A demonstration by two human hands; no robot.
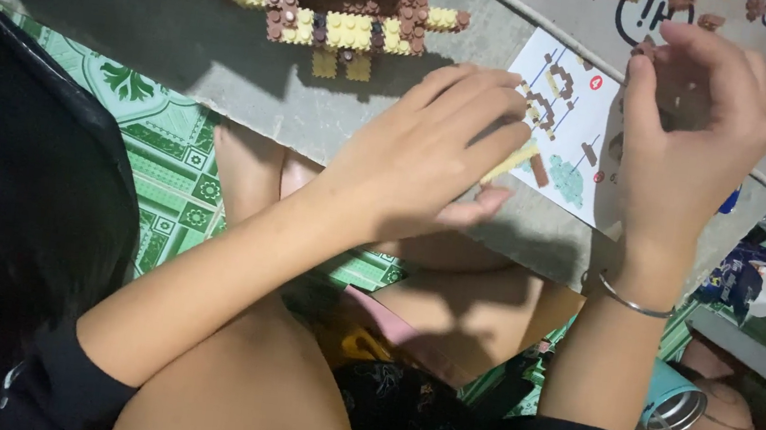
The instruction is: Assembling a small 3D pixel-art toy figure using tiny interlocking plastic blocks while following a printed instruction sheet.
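Her left hand pinches a pale yellow brick strip over the instruction sheet; the right hand, beside the sheet, seems closed on a small brown brick, aligning both.

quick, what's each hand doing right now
left hand: closed on a small yellow and brown brick piece
right hand: fingers pinched on a tiny brown brick

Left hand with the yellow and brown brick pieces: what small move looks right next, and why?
Probably bring the left hand toward the right hand. The left holds a small yellow and brown brick piece over the instruction sheet, while the right pinches a brown brick, so the two parts likely join.
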